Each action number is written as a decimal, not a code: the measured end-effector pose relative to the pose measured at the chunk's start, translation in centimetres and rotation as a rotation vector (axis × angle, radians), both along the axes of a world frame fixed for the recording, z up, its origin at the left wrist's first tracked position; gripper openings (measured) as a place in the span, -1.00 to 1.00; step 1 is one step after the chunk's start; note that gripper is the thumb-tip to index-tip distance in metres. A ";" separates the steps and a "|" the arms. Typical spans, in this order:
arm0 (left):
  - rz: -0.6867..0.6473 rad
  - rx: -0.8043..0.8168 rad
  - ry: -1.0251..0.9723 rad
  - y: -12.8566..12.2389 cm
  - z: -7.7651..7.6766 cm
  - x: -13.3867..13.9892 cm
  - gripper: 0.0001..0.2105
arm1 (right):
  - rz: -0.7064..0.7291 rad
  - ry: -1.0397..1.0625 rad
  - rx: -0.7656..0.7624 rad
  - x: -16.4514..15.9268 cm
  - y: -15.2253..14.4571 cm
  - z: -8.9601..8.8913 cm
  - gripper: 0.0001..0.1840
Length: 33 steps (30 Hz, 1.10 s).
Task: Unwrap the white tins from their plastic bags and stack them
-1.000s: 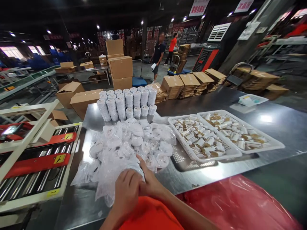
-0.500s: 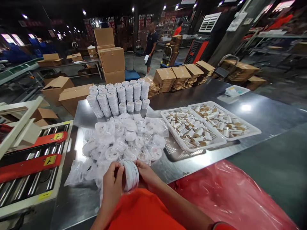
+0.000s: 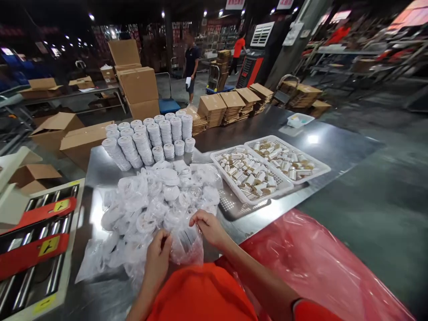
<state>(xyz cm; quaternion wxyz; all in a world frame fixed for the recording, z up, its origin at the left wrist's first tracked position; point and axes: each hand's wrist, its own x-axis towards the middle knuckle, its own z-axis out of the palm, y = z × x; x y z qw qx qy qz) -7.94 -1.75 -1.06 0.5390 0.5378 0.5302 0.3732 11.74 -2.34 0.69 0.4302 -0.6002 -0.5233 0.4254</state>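
Between my hands is a clear plastic bag with white round discs inside it. My left hand pinches the bag's left side, thumb against the fingers. At its upper right, my right hand has its fingers curled together on the bag's edge. Just beyond lies a heap of similar clear bags with white round pieces, spread over the metal table. Behind the heap stand stacks of white round discs in several rows.
Two white perforated baskets hold small white-and-brown pieces. A small white tray lies farther back. Flattened cartons line the table's far edge. A roller conveyor runs at left, and red plastic sheeting hangs at right. Two people are in the background.
The white discs held between my hands are now inside a clear bag. My right hand has risen to the bag's upper edge. The view has turned to the right.
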 end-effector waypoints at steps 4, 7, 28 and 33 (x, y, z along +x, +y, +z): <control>-0.027 -0.143 -0.210 3.7 -1.1 3.7 -0.70 | -0.173 -0.055 0.065 1.9 2.6 -0.2 -0.68; -0.026 -0.223 -0.359 6.8 -1.9 6.5 -0.70 | -0.201 -0.132 0.190 2.4 4.9 0.2 -0.68; 0.110 -0.424 -0.200 8.8 -6.3 2.6 -0.53 | -0.479 -0.036 -0.131 12.7 13.1 -0.6 -0.83; 0.047 -0.081 -0.279 8.4 1.1 2.0 -0.34 | 0.106 0.296 -0.069 8.0 8.0 3.9 -0.71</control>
